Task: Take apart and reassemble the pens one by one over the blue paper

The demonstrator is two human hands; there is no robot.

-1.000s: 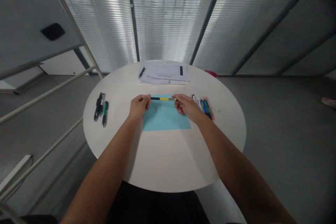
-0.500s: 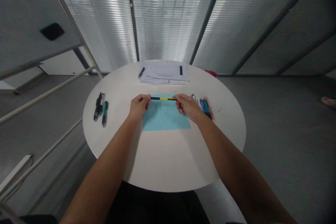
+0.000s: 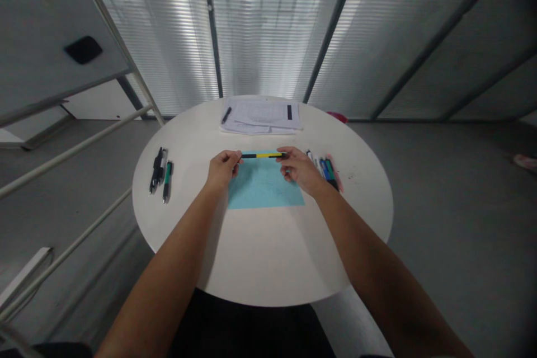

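Note:
A yellow and black pen (image 3: 264, 155) is stretched level between my two hands, over the far edge of a light blue sheet of paper (image 3: 266, 187). Its black end is pinched between the thumb and fingers of my left hand (image 3: 224, 170). At the other end, my right hand (image 3: 301, 169) has its thumb and forefinger around the pen, with the remaining fingers loosely curled below. Close beside the right hand lie several pens and markers, among them a blue pen (image 3: 324, 168) and a green pen (image 3: 331, 169).
A round white table (image 3: 268, 257) carries everything. Stacked papers (image 3: 260, 117) with a black pen (image 3: 226, 116) on top lie at the back. Black pens (image 3: 156, 170) and a green pen (image 3: 167, 182) rest at the left. A white metal rail (image 3: 75, 140) runs alongside on the left.
The pen's right end has risen slightly, and more of its yellow part shows. My right fingers have loosened and shifted on it; my left hand has barely moved.

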